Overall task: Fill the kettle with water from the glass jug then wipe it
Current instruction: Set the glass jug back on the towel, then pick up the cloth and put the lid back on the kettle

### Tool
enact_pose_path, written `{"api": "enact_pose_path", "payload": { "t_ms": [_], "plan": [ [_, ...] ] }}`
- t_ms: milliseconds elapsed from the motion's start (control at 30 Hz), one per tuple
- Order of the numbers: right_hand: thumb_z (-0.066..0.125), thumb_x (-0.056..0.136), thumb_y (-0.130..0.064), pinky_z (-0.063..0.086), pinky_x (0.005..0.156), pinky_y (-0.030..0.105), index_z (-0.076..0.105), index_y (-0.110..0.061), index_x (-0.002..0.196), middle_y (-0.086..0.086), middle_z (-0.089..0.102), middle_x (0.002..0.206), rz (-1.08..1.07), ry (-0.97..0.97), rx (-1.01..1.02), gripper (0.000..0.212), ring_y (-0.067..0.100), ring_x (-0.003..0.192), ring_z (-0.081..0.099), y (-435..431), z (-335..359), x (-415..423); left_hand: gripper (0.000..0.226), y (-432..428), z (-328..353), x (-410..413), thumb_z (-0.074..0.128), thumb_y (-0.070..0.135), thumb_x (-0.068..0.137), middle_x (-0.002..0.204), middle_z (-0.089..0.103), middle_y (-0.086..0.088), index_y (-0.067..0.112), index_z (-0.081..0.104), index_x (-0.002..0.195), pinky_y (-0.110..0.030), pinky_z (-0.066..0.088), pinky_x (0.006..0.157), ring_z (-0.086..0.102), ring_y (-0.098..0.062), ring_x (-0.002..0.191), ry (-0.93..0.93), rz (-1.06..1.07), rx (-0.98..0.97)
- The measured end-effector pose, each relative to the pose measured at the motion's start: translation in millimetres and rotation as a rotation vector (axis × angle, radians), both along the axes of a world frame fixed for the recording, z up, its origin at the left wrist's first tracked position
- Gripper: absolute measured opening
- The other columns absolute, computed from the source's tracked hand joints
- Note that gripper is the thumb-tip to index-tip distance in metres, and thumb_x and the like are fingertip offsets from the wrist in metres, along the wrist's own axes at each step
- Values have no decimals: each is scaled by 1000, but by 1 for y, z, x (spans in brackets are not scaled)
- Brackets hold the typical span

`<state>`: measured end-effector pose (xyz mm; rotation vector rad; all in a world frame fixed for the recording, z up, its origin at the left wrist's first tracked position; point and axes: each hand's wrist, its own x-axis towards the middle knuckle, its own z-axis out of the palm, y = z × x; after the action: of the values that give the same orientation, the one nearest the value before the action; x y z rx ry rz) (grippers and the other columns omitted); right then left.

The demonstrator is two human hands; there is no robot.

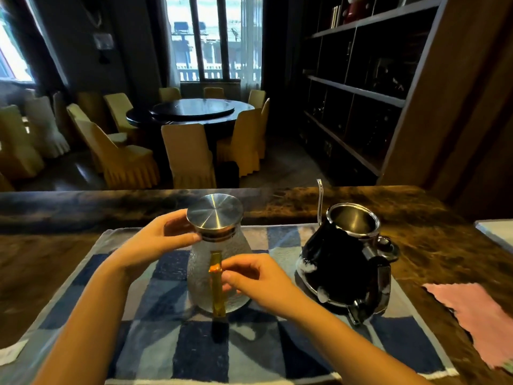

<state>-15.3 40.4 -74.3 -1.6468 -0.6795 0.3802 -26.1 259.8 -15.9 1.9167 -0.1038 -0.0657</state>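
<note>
A frosted glass jug (200, 269) with a steel lid (215, 211) and an amber handle (217, 290) stands upright on a blue checked towel (155, 343). My left hand (155, 243) holds the jug's neck just under the lid. My right hand (255, 279) pinches the amber handle from the right. To the right stands a black kettle (341, 262) with its top open, a thin gooseneck spout (320, 198) and a handle facing me; white foam spots cling to its body.
A pink cloth (477, 318) lies on the brown marble counter (433, 234) at the right. A white paper corner (11, 352) shows at the left edge. Beyond the counter are a round table, covered chairs and dark shelves.
</note>
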Motion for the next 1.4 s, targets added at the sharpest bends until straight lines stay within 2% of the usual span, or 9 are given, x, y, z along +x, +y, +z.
{"api": "enact_pose_path", "payload": {
  "t_ms": [300,433,533,700,833,933,1067,1233,1400],
  "plan": [
    [55,91,-13,51,92,27,61,-18,123,-4,57,126,-28,-280,-85,32,6,107,59,-92,33,4,52,-82,-14,-41,57,34,78,125,53,10,35,44,129,-22,40,79,51,-4,108,-178,481,-144],
    [52,93,-7,52,89,25,60,-13,122,-1,55,126,13,-307,17,31,9,110,59,-140,53,3,62,-118,-23,-39,58,31,86,147,37,-6,27,31,142,-44,38,101,39,-25,131,-234,764,-3],
    [51,94,-10,52,92,30,59,-15,123,-2,55,125,111,-319,65,31,10,112,59,-164,59,-5,61,-165,-22,-39,60,32,87,149,30,-5,28,30,140,-41,31,104,33,-22,134,-399,929,106],
    [50,91,-3,53,89,32,62,-13,118,1,60,118,107,-405,133,31,13,107,60,-204,62,0,37,-253,-24,-40,53,45,81,110,60,9,24,55,111,-20,45,85,56,4,101,-514,699,23],
    [53,89,-6,51,87,25,65,-18,109,-5,64,109,-18,-452,67,26,11,106,60,-249,45,21,30,-305,-44,-34,48,45,77,93,66,3,24,60,95,-23,49,77,63,-6,89,-362,535,-45],
    [56,89,-6,51,82,22,69,-20,100,-9,66,102,-94,-486,-101,22,5,100,60,-293,22,45,31,-322,-58,-29,45,49,79,80,62,4,24,60,89,-34,52,72,62,-15,79,-269,509,-82],
    [60,88,-13,53,85,33,68,-27,99,-8,65,101,-162,-393,-430,19,6,97,61,-354,-12,73,24,-330,-71,-19,43,42,89,67,59,13,29,60,78,-29,45,64,56,-9,69,-207,543,-155],
    [63,84,-35,45,99,31,54,-33,123,-11,52,129,-75,-317,-911,39,8,119,49,-398,-40,83,42,-341,-71,2,34,35,97,55,59,0,11,59,74,-27,48,54,56,-17,55,-22,589,-460],
    [61,81,-50,40,101,34,44,-42,131,-16,46,129,-119,-385,-976,54,8,120,42,-403,-50,79,44,-348,-76,2,34,45,95,43,50,6,18,52,65,-13,37,36,45,-3,37,-83,621,-410]
  ]
}}
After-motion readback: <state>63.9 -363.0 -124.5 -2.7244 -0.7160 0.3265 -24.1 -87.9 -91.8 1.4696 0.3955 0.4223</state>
